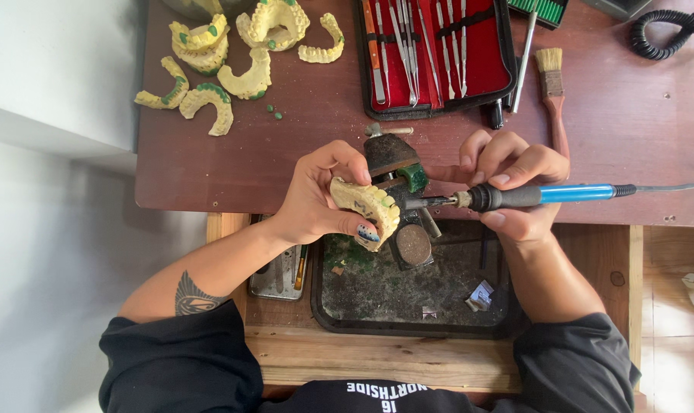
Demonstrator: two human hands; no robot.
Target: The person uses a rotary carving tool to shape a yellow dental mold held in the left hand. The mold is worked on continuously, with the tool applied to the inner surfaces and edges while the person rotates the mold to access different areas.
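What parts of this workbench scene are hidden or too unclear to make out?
All from the head view:
- The tool tip: too small to tell whether it touches the dental cast.
- The cast's far face: hidden by the left hand.
- The tool's cord: cut off by the right edge.
- The instrument case: cut off by the top edge.
- The right hand palm: hidden by its own fingers.
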